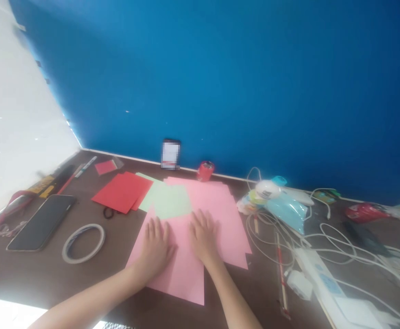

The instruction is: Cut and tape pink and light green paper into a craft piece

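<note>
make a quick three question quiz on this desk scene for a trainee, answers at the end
1. What colour are the large sheets under the left hand and right hand?
2. True or false: the phone lies left of the ring-shaped roll.
3. Which paper is just left of the pale green paper? a) yellow b) red c) blue

Key: 1. pink; 2. true; 3. b

- I see a flat, dark-brown bench (117,251).
- Mid-bench lie overlapping pink paper sheets (182,269).
- Left of them: square red paper sheets (119,192), a pale ring-shaped tape roll (83,260), a black rectangular phone (44,224).
- Rightward, I make out a long white power strip (318,278).
</note>
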Tool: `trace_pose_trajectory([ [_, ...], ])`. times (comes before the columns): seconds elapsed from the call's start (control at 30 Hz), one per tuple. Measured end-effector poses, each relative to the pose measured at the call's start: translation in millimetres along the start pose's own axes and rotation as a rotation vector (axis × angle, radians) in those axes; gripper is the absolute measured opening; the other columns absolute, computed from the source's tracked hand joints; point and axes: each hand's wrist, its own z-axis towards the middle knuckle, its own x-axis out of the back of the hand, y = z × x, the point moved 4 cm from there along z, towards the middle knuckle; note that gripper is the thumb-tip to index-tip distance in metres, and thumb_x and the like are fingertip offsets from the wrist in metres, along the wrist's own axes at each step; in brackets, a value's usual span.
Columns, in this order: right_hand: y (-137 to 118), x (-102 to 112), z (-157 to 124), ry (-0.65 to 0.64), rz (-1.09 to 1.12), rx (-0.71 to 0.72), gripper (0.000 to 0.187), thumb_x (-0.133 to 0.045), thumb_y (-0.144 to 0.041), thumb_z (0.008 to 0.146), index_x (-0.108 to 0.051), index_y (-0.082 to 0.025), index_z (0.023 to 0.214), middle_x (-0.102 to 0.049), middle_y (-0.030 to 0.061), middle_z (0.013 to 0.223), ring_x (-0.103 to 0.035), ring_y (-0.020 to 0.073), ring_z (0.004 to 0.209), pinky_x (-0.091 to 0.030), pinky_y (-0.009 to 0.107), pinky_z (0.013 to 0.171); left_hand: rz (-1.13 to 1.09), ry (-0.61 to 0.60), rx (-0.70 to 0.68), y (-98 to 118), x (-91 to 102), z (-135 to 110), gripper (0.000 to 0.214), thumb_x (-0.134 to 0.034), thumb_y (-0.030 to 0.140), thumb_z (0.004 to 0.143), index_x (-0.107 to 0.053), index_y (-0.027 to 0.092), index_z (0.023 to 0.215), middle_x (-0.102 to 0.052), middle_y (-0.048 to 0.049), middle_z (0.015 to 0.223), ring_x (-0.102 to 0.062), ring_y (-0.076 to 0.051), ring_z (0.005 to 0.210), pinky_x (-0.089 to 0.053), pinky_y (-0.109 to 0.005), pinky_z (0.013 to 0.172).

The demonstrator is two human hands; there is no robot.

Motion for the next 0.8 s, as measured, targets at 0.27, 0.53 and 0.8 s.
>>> trace_pose_trajectory([
  [0.27,2,-7,2,-0.01,0.054,-0.019,0.052,-0.018,-0.037,0.091,-0.031,-0.017,0.137,-0.02,0.0113,0.147,-0.003,0.0283,0.136,-0.004,0.057,0.105,0.011,-0.019,-0.04,-2,1.9,4,0.053,-0.031,0.035,0.087,-0.035,0.005,0.131,-0.044,-0.0255,0.129,-0.025,-0.04,0.129,-0.023,-0.063,0.097],
  [0.53,-20,5,-3,-0.009,0.056,0.151,0.052,-0.019,-0.039,0.092,-0.019,-0.021,0.141,-0.016,0.0041,0.148,-0.004,0.023,0.137,0.004,0.057,0.105,-0.08,-0.069,0.041,-12,13.9,17,0.059,-0.028,0.048,0.087,-0.038,0.01,0.131,-0.049,-0.022,0.124,-0.028,-0.04,0.127,-0.021,-0.059,0.098],
  [0.8,-42,5,-9,-0.112,0.111,0.286,0.047,-0.015,-0.036,0.094,-0.032,-0.025,0.136,-0.027,0.0022,0.145,-0.018,0.0205,0.135,0.007,0.054,0.106,-0.12,-0.078,-0.055,-11,3.7,22,0.054,-0.023,0.04,0.091,-0.024,0.018,0.139,-0.03,-0.0113,0.144,-0.021,-0.029,0.133,-0.014,-0.054,0.105],
])
